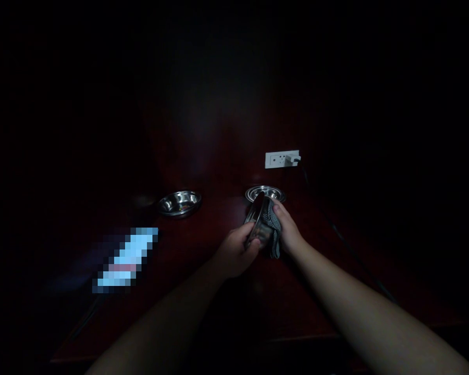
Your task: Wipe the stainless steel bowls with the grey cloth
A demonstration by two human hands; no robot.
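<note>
My left hand point(238, 251) grips the rim of a shiny metal bowl point(262, 232), which is tipped up on its side above the table. Pressed to the bowl's outer right side is a grey patterned cloth point(272, 224), held in my right hand point(287, 228). The fingers of the right hand are closed round the cloth and partly hidden by it. Just behind the bowl, a round metal dish point(254, 194) lies on the table, partly covered from view by the bowl and hand.
Further left stands a stack of shallow metal bowls point(180, 200) with small coloured bits inside. A bright pixelated screen point(128, 260) is at the left on the dark red table point(297, 312). A white wall socket point(275, 159) holds a plug, its cable point(347, 247) running down the right side. Surroundings are very dark.
</note>
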